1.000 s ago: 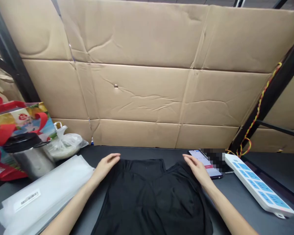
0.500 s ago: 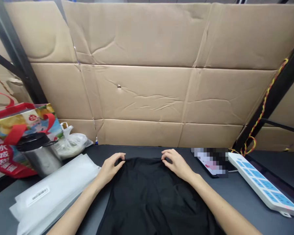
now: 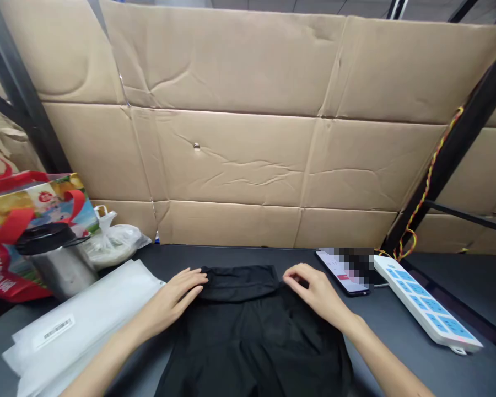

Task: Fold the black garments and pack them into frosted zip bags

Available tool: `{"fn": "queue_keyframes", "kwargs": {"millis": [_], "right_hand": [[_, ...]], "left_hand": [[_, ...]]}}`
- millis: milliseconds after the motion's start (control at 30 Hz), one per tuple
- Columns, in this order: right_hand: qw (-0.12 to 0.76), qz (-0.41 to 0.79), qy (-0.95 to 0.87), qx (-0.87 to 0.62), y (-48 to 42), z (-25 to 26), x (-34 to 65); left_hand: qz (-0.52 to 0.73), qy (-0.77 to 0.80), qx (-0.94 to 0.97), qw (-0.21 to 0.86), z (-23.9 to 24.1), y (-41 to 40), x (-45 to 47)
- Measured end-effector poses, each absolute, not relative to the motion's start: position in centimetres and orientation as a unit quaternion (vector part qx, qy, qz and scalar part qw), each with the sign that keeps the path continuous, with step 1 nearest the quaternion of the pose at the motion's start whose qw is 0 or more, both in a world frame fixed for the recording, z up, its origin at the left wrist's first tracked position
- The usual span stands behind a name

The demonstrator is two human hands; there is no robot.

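Observation:
A black garment lies spread on the dark table in front of me. Its far edge is folded over into a flat band, with some wrinkles in the cloth below. My left hand rests on the band's left end, fingers stretched out and fairly flat. At the right end, my right hand has thumb and fingertips curled together on the cloth's edge. The near part of the garment runs out of view at the bottom.
White plastic packets with a barcode label lie at left, beside a steel tumbler, a red printed bag and a knotted plastic bag. A phone and a power strip lie at right. Cardboard walls the back.
The garment's far edge, flat before, is now turned over toward me as a band. My left hand went from a pinch to flattened fingers; the view shifted slightly right.

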State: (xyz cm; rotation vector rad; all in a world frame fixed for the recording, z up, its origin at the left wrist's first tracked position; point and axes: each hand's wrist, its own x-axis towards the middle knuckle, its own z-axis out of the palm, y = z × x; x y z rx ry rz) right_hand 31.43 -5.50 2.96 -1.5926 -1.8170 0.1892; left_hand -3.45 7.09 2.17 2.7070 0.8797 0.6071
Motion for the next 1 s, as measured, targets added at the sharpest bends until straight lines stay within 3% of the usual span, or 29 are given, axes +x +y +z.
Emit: {"fn": "queue_keyframes", "kwargs": {"millis": [200, 500, 600, 767, 1000], "right_hand": [[0.328, 0.075, -0.621, -0.708, -5.5, 1.5, 35.7], [0.375, 0.072, -0.674, -0.633, -6.6, 3.0, 33.8], [0.319, 0.137, -0.739, -0.577, -7.9, 3.6, 32.9], [0.215, 0.180, -0.738, -0.614, -10.0, 4.0, 32.6], [0.156, 0.279, -0.740, -0.591, -15.2, 6.4, 31.6]], "left_hand": [[0.132, 0.247, 0.949, 0.147, 2.1, 5.8, -1.6], [0.099, 0.246, 0.954, 0.137, 1.7, 5.1, -1.7], [0.119, 0.254, 0.952, 0.121, 1.7, 5.3, -1.8], [0.140, 0.253, 0.942, 0.171, 3.7, 3.4, -2.0], [-0.037, 0.238, 0.930, 0.277, 7.3, -2.4, -3.1]]}}
